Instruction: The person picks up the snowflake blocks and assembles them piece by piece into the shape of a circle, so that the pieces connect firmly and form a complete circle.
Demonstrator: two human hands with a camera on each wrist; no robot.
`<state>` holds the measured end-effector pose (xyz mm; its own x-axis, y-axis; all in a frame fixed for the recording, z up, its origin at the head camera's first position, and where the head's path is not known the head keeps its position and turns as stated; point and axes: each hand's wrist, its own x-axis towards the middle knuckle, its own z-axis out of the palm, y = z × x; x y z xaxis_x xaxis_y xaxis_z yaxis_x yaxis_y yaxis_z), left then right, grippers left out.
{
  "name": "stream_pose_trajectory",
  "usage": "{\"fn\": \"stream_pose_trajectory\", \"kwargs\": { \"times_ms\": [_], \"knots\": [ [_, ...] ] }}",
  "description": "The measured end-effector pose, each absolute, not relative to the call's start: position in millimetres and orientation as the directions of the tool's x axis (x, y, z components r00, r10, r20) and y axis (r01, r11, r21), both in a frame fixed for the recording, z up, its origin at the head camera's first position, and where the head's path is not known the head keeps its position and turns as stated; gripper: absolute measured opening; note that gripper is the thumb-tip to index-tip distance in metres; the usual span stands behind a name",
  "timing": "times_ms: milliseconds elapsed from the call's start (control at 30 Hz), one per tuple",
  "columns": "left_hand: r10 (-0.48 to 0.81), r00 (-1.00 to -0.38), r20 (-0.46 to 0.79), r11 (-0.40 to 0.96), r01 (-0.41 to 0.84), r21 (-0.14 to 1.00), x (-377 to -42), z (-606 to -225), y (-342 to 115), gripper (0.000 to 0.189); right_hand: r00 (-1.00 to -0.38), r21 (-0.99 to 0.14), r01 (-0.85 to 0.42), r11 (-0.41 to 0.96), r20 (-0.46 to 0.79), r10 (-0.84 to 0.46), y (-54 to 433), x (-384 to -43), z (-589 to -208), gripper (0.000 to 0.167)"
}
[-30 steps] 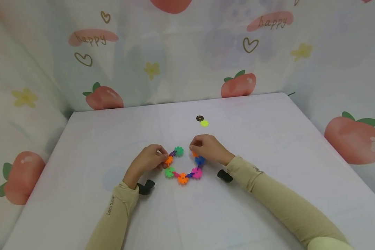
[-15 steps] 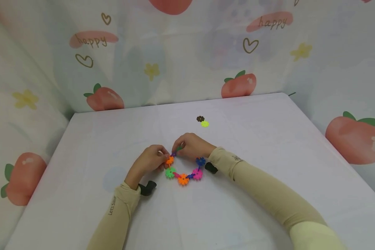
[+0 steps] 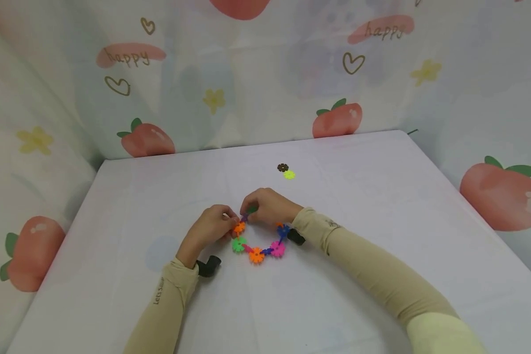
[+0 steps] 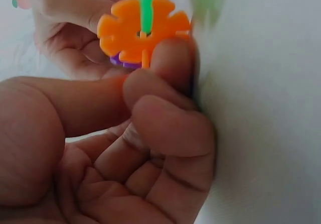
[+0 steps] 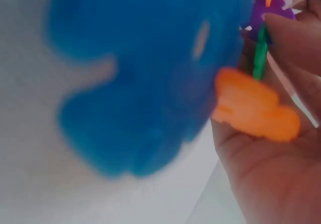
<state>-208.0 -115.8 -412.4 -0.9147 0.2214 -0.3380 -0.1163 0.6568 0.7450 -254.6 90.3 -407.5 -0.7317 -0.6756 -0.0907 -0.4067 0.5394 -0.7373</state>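
A chain of colourful plastic snowflake discs, slotted edge to edge, forms an open loop on the white table. My left hand (image 3: 210, 226) pinches an orange disc (image 4: 120, 28) on the chain's left side, fingers curled beneath. Across from it, my right hand (image 3: 272, 206) holds the far left end, fingertips on a purple disc (image 5: 258, 13) beside a green disc (image 5: 260, 58) partly hidden by the hand. A light green disc (image 3: 239, 245), an orange disc (image 3: 256, 255) and a pink disc (image 3: 278, 249) curve along the near side. Up the right run a blue disc (image 3: 283, 230) and an orange end disc (image 5: 251, 106).
Beyond the hands lie a brown disc (image 3: 282, 167) and a yellow disc (image 3: 289, 175), close together. A black device (image 3: 209, 266) sits at the left wrist, another black device (image 3: 297, 237) at the right. Printed cloth (image 3: 265, 73) hangs around the table (image 3: 358, 187).
My right hand has gone from the orange disc at the chain's right end leftward to the purple and green discs. My left hand has kept its pinch in the same place.
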Motion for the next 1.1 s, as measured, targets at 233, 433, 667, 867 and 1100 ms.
{"fn": "stream_pose_trajectory", "kwargs": {
  "times_ms": [233,433,667,867,1100],
  "knots": [
    [0.247,-0.911,-0.331,0.697,-0.07,0.713,-210,-410,-118,0.022,-0.731,-0.795,-0.318,0.517,-0.141,-0.667,101,-258,-407,0.036],
    [0.233,-0.931,-0.28,0.761,-0.005,0.649,-214,-409,-126,0.023,-0.795,-0.82,-0.284,0.497,-0.088,-0.6,121,-265,-403,0.032],
    [0.275,-0.941,-0.195,0.677,0.046,0.734,-224,-416,-128,0.024,-0.931,-0.807,-0.213,0.551,-0.002,-0.364,148,-288,-398,0.028],
    [0.282,-0.938,-0.201,0.581,0.0,0.814,-228,-419,-122,0.028,-0.982,-0.764,-0.122,0.633,-0.002,-0.191,162,-311,-405,0.029],
    [0.294,-0.935,-0.198,0.579,0.01,0.815,-231,-420,-112,0.03,-0.991,-0.659,-0.022,0.752,-0.084,-0.103,169,-321,-412,0.038]
  ]
}}
